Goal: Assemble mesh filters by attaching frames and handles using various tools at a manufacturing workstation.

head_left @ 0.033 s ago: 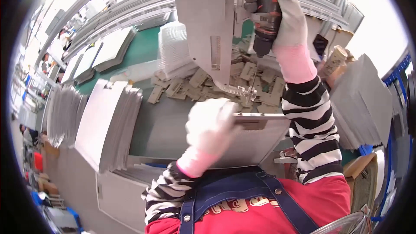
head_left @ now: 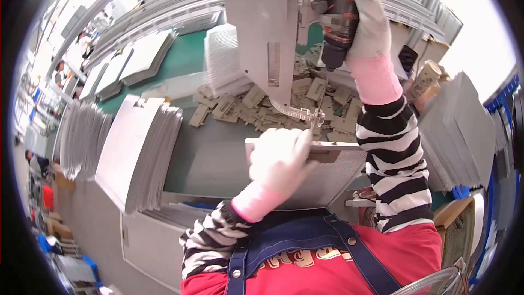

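Observation:
My right hand [head_left: 364, 19], in a white glove with a pink cuff, is wrapped round a dark power screwdriver [head_left: 341, 27] that points downward. The tool is beside a pale grey feeder housing [head_left: 259, 27], whose clear curved track [head_left: 292, 110] ends above the work. Below the track end, a flat grey panel [head_left: 333, 166] stands tilted in front of my body, its narrow long edge upward. My left hand [head_left: 279, 158], also gloved, is closed over that upper edge with its fingertips near the track end. Whether it pinches a small part there is hidden.
Many beige plastic pieces [head_left: 254, 98] lie heaped behind the panel on the green bench. A stack of pale panels [head_left: 136, 153] stands at the left, with more stacks [head_left: 147, 57] farther back. Another grey stack [head_left: 456, 125] and a cardboard box [head_left: 456, 218] are at the right.
My left hand has moved right along the panel's upper edge, closer to the track end, uncovering the panel's left corner. My right hand still holds the screwdriver in about the same place.

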Motion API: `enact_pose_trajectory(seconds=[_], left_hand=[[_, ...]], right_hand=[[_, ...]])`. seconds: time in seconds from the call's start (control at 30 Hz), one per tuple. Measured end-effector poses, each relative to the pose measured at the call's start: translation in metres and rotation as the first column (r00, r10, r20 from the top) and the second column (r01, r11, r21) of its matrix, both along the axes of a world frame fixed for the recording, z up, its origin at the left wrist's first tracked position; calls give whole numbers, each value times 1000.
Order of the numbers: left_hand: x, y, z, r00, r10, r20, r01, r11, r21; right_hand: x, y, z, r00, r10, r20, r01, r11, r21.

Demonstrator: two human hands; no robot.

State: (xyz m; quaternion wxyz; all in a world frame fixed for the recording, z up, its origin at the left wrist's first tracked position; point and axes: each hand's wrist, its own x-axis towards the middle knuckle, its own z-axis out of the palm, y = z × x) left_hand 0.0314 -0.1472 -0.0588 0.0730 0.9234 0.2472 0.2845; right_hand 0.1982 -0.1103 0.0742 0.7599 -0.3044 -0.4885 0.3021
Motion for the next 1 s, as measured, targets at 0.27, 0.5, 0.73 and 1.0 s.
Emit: enact_pose_trajectory(seconds=[0.27, 0.5, 0.73, 1.0], left_hand=[[25, 15, -16, 998, -17, 65, 11, 996, 88], [23, 25, -21, 999, 7, 44, -10, 999, 54], [15, 16, -19, 998, -13, 64, 7, 995, 101], [12, 3, -21, 995, -26, 97, 8, 982, 189]], right_hand=[[23, 1, -6, 998, -66, 8, 66, 998, 14], [15, -15, -1, 999, -47, -25, 44, 995, -93], [9, -4, -3, 981, 183, -59, -180, 983, 46], [9, -9, -5, 951, 300, -75, -300, 954, 3]])
